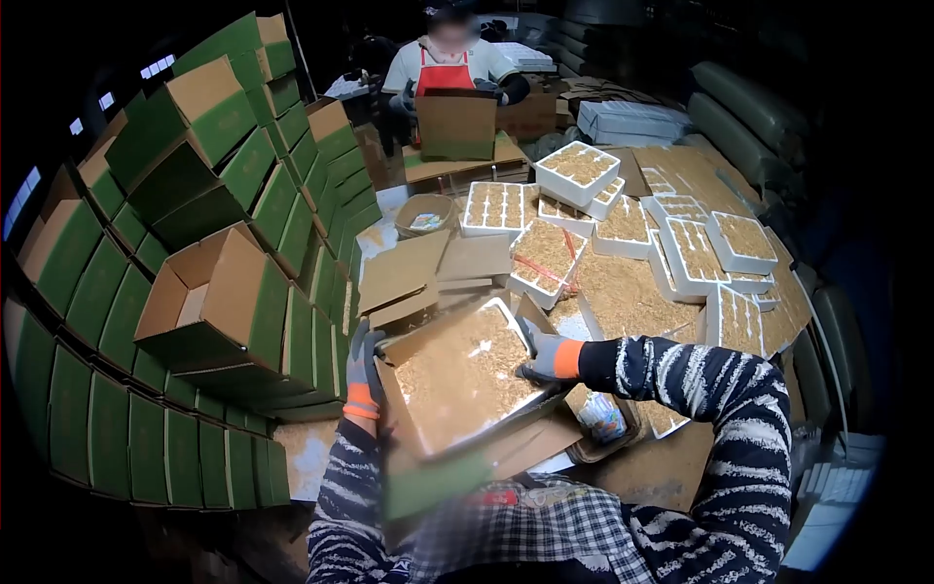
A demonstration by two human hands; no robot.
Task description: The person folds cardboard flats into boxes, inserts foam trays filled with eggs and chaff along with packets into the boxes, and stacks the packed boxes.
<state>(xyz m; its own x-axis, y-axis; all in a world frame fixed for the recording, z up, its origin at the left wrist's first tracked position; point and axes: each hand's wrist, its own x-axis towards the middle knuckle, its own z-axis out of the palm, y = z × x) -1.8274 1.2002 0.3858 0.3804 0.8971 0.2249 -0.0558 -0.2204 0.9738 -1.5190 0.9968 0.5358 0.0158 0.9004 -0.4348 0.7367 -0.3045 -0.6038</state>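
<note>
In front of me a cardboard box [440,465] holds a white foam tray [507,313] filled with tan wood shavings. My left hand [364,362], in a grey and orange glove, grips the box's left side, with its fingers pointing up along the wall. On the opposite side, my right hand [551,356], gloved the same way, grips the right edge, its thumb near the shavings. Some of its fingers are hidden behind the edge. Just below the right hand, a basket [630,428] contains printed packets [601,417].
Stacked green and brown boxes [209,311] rise at left. Several shavings-filled foam trays [579,173] stand ahead and right, around loose shavings [623,302]. Another basket [424,216] sits beyond open flaps [404,273]. Across the table, a person in a red apron [446,73] handles a box [457,127].
</note>
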